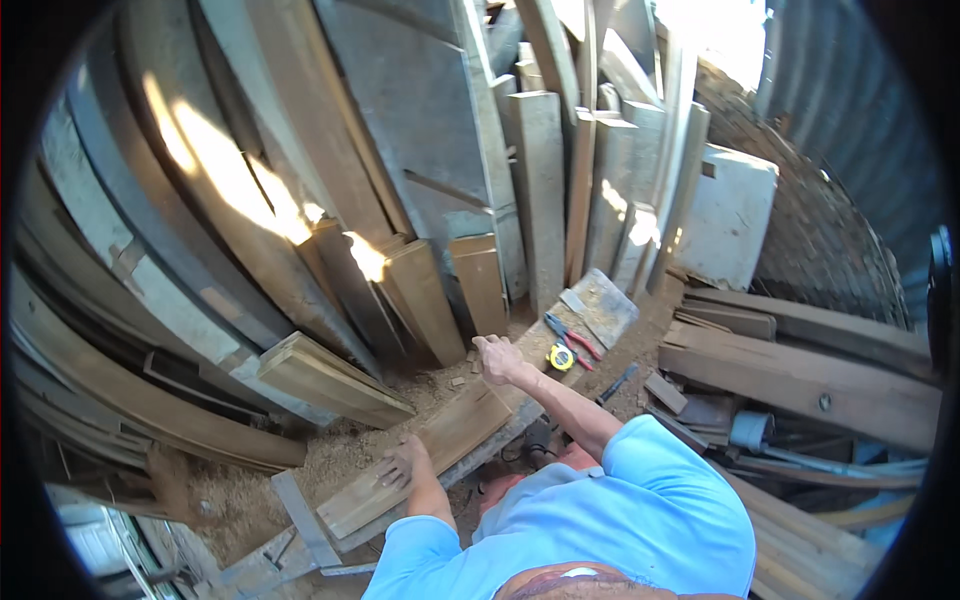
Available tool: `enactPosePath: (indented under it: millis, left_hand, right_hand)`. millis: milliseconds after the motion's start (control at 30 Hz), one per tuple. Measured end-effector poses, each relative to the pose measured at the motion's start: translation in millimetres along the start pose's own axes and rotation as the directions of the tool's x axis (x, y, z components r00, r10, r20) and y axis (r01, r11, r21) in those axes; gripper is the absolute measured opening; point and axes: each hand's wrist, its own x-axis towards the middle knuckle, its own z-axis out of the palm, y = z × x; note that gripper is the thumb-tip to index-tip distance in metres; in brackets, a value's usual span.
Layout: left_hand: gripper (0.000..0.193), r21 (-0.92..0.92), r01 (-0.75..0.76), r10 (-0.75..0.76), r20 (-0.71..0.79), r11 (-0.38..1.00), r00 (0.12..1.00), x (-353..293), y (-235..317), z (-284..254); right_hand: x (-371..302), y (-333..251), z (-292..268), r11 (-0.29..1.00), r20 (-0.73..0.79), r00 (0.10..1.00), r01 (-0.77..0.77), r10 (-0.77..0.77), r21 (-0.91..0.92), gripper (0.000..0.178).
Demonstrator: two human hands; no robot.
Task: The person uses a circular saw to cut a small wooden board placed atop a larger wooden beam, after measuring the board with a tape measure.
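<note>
Wooden board [455, 430] on bench [612, 303], lower centre of frame. Left hand [400, 465] spread flat on it; right hand [500, 360] near upper end, grip unclear. Probably positioning; next move needs board steady.

The board [462, 424] is a long, narrow piece of tan wood, straight-sided and thicker than a thin sheet, its grain running lengthwise with faint darker streaks. It looks bare and whole. It lies with a broad face up along the worktop [497, 440], slanting from lower left to upper right in the view. Its lower-left end is cut square; part of its upper-right end is covered, so that corner cannot be made out.
</note>
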Motion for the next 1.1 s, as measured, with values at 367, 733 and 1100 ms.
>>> enactPosePath:
  millis: [367, 733, 1100]
  left_hand:
    - [0.079, 0.011, 0.022, -0.020, -0.148, 1.000, 0.989, -10, 16, -3]
    - [0.070, -0.034, -0.004, -0.001, -0.148, 0.999, 0.989, 5, 2, -5]
    - [0.066, -0.097, -0.054, 0.043, -0.114, 0.994, 0.993, -6, 13, -16]
  right_hand:
    - [118, -62, -53, 0.957, -0.347, 0.930, 0.019, -0.123, -0.288, 0.072]
    - [191, 4, -90, 0.768, -0.351, 0.918, -0.089, -0.183, -0.634, 0.057]
    - [120, -40, -58, 0.849, 0.206, 0.938, 0.341, -0.279, -0.404, 0.027]
